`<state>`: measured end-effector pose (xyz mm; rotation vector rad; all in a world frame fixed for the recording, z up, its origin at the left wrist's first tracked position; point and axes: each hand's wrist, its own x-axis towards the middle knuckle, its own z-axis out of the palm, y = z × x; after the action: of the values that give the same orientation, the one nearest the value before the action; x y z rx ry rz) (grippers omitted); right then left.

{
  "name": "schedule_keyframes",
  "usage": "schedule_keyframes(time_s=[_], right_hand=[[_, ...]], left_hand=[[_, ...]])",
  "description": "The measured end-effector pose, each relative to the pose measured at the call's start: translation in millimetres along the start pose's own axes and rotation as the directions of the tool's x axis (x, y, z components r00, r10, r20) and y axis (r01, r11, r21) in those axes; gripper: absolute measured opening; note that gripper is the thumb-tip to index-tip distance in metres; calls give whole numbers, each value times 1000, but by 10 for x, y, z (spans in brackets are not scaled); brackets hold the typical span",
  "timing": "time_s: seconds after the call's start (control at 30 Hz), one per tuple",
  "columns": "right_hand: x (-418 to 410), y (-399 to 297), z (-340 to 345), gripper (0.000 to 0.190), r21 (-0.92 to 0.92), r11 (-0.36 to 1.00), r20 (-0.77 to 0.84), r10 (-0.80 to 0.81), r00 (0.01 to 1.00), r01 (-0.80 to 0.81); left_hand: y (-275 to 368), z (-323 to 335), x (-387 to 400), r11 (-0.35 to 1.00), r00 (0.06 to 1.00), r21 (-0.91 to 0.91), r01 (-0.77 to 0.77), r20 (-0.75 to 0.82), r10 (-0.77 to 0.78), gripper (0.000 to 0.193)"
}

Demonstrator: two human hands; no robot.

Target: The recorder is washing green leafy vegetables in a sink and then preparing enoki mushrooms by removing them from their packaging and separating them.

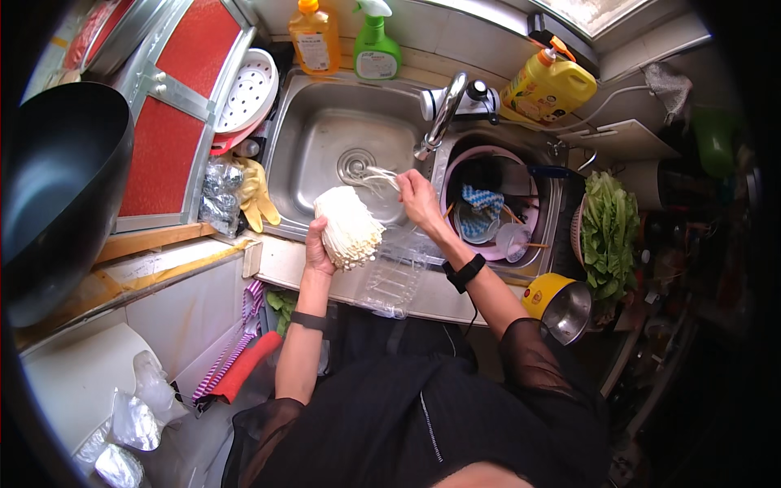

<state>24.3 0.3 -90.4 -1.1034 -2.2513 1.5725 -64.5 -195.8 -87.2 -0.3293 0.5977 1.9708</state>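
A thick bunch of enoki mushrooms (348, 229) is gripped in my left hand (318, 247), above the front rim of the steel sink basin (305, 131). Its small caps face towards me. My right hand (420, 198) pinches a thin strand cluster of enoki (383, 175), which hangs over the basin near the drain (356, 165). The cluster is apart from the main bunch. Below the bunch, a clear plastic package (390, 280) lies on the counter edge and droops over its front.
A chrome faucet (448, 113) reaches over the divider. The right basin holds a pink tub (448, 174) with a cloth and cups. Leafy lettuce (607, 235) and a yellow pot (552, 305) stand to the right. Rubber gloves (257, 195) and a black wok (67, 183) are at left.
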Motion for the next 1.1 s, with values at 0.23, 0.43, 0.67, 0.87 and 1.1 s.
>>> schedule_keyframes(time_s=[0.23,0.43,0.67,0.87,1.1], right_hand=[[-243,-327,-38,29,189,982,344,-74,936,8],[-262,-242,19,24,238,971,318,-83,944,5],[-234,-387,-52,24,36,997,141,-74,987,69],[-223,-319,38,23,86,994,-10,-69,998,69],[16,-15,26,26,294,954,-28,77,997,-65]], left_hand=[[-18,-45,50,994,998,95,-49,-28,52,65],[-62,11,75,997,999,65,-39,15,38,65],[-46,92,53,998,998,67,13,60,-17,65],[-27,-3,27,998,997,61,-6,77,1,68],[24,-18,-31,998,998,-8,-54,42,55,68]])
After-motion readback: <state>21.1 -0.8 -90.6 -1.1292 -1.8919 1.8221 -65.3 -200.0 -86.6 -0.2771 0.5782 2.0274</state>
